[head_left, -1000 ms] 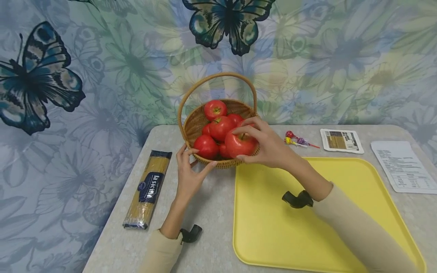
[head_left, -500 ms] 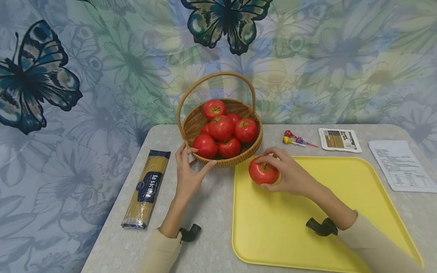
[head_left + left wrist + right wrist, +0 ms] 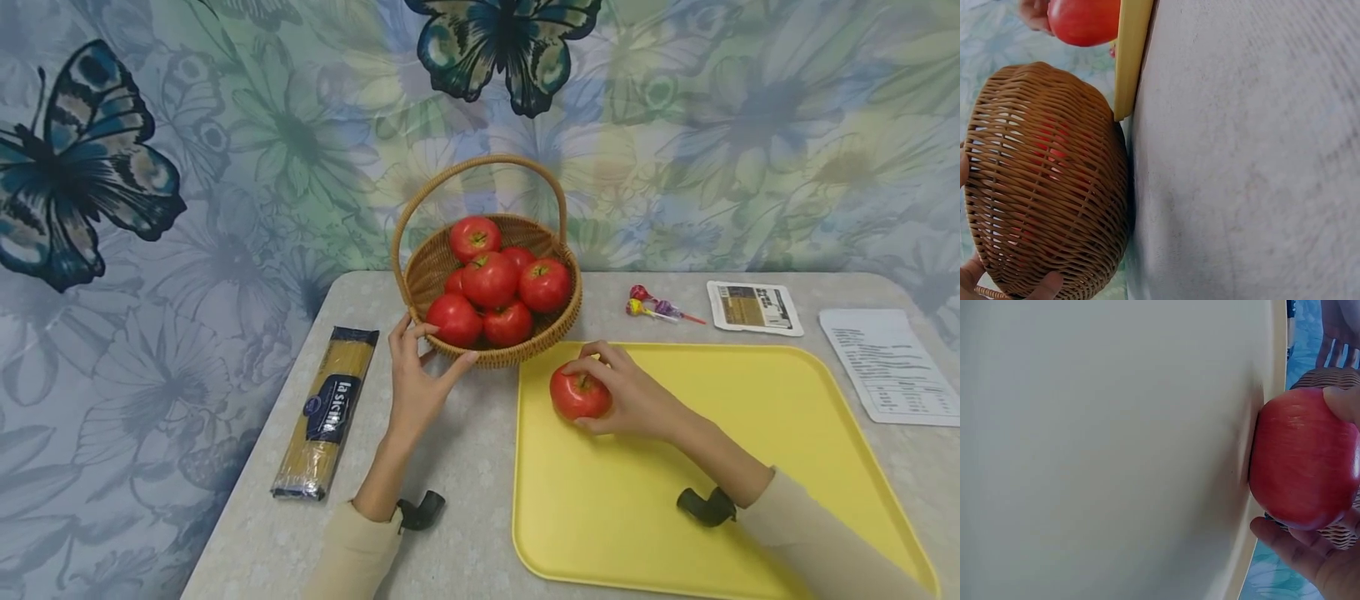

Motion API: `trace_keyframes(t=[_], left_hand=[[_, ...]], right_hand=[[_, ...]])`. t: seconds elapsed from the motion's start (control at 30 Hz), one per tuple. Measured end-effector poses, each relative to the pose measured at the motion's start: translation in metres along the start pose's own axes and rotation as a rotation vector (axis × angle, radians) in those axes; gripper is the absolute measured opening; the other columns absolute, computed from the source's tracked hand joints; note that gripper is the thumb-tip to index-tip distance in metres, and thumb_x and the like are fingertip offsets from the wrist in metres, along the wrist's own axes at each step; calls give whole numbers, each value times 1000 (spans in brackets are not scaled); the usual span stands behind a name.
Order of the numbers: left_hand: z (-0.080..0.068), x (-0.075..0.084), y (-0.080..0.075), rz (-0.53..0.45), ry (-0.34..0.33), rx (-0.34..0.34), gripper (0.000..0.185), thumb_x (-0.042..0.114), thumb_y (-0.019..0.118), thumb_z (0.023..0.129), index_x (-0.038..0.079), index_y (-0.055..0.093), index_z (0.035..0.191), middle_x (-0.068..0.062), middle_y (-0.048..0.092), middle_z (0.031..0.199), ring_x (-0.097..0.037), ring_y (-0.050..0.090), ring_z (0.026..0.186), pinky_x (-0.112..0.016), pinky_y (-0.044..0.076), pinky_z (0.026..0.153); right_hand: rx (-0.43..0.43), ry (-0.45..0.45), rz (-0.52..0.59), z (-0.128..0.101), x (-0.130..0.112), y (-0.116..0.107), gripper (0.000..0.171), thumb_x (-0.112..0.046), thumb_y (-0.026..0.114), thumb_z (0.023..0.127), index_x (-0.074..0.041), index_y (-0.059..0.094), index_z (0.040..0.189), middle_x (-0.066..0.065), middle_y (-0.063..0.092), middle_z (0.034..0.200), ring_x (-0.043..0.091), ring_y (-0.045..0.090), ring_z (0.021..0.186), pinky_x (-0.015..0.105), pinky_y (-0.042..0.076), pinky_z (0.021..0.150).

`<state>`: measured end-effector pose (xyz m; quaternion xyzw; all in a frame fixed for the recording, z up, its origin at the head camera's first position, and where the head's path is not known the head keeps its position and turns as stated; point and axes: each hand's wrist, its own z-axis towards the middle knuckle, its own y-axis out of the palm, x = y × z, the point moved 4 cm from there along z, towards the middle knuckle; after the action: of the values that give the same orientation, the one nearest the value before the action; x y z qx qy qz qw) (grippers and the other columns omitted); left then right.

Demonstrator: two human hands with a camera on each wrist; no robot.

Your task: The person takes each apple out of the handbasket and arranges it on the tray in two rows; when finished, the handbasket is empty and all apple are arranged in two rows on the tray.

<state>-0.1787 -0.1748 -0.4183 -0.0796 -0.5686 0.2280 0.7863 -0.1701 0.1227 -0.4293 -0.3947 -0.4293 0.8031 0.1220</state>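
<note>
My right hand (image 3: 637, 402) grips a red apple (image 3: 577, 396) from the right, over the tray's far left corner. In the right wrist view the apple's underside (image 3: 1304, 462) meets the surface of the yellow tray (image 3: 637, 517). A wicker basket (image 3: 513, 357) with a tall arched handle stands behind, several more red apples (image 3: 489, 282) piled inside. My left hand (image 3: 417, 387) holds the basket's front left rim, thumb along the front and fingers at the side. Through the weave in the left wrist view, red shows inside the basket (image 3: 1054, 187).
A pack of spaghetti (image 3: 327, 412) lies on the table left of my left hand. Behind the tray are several lollipops (image 3: 656, 307) and a flat white packet (image 3: 753, 307). A printed white sheet (image 3: 892, 365) lies at the far right. A patterned cloth (image 3: 712, 150) hangs behind the table.
My right hand has lifted an apple out of the basket and brought it forward and right, down onto the tray. The left hand has stayed on the basket rim.
</note>
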Motion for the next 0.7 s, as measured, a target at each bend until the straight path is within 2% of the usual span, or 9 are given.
trace_keyframes(t=[0.2, 0.3, 0.57, 0.63, 0.7], left_hand=[[0, 0, 4, -7, 10, -19, 58, 36, 83, 79, 11, 48, 119, -12, 19, 156, -26, 24, 146, -46, 52, 98], [0, -1, 6, -2, 10, -23, 58, 37, 82, 79, 11, 48, 119, -13, 19, 156, -26, 25, 146, -45, 52, 98], [-1, -2, 3, -3, 9, -2, 57, 35, 82, 79, 11, 48, 118, -12, 20, 155, -25, 23, 146, -45, 52, 98], [-1, -1, 2, -1, 13, -2, 57, 36, 82, 79, 11, 48, 118, -12, 21, 154, -24, 23, 146, -45, 52, 97], [-1, 0, 3, -4, 24, -3, 57, 36, 82, 80, 11, 48, 118, -12, 20, 155, -24, 23, 146, -45, 53, 97]], right_hand=[[-6, -5, -37, -2, -4, -7, 65, -28, 89, 67, -20, 57, 123, 8, 46, 129, 25, 50, 116, 42, 56, 87], [20, -32, -31, 7, -12, -19, 64, -27, 88, 71, -16, 55, 124, 13, 44, 134, 28, 53, 117, 44, 56, 88], [131, -171, 42, 77, -34, -55, 48, -23, 84, 77, -11, 56, 114, 13, 49, 127, 26, 49, 120, 45, 51, 91], [122, -196, 70, 97, -36, -58, 47, -23, 84, 78, -10, 56, 114, 12, 49, 124, 25, 47, 120, 47, 50, 94], [81, -179, 109, 117, -34, -58, 50, -24, 84, 78, -8, 56, 116, 11, 48, 125, 26, 45, 122, 50, 48, 97]])
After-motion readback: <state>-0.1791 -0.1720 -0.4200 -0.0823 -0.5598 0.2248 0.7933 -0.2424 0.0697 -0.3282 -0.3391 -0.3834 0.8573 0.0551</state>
